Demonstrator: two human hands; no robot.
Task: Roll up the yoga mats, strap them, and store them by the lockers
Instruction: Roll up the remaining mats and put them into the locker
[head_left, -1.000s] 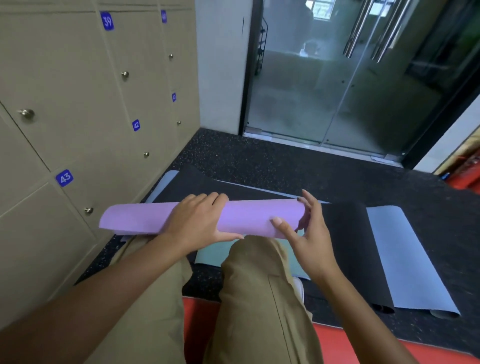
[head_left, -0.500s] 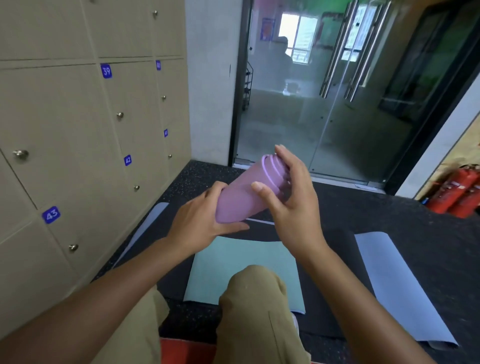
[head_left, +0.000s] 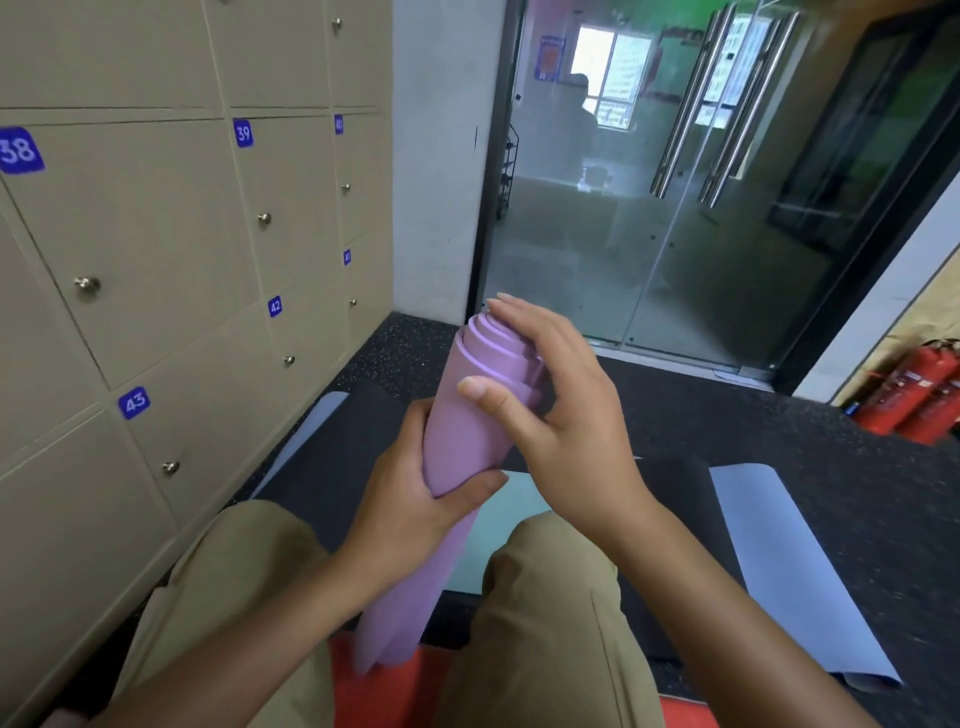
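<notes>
A rolled purple yoga mat (head_left: 457, 447) stands almost upright between my knees, its lower end near the red floor. My left hand (head_left: 410, 504) grips the roll around its middle. My right hand (head_left: 561, 410) lies over the top end, fingers straight across the spiral layers and thumb against the side. Flat on the floor beyond lie a teal mat (head_left: 519, 499), a black mat (head_left: 343, 457) and a pale blue mat (head_left: 779, 561). No strap is visible.
Beige numbered lockers (head_left: 156, 270) line the left wall. Glass doors (head_left: 675, 197) stand ahead. Red fire extinguishers (head_left: 914, 395) sit at the right by the wall. My knees in khaki trousers (head_left: 550, 597) fill the foreground.
The purple roll went from lying crosswise in front of me to standing on end. My left hand slid to its middle and my right hand moved onto its top end.
</notes>
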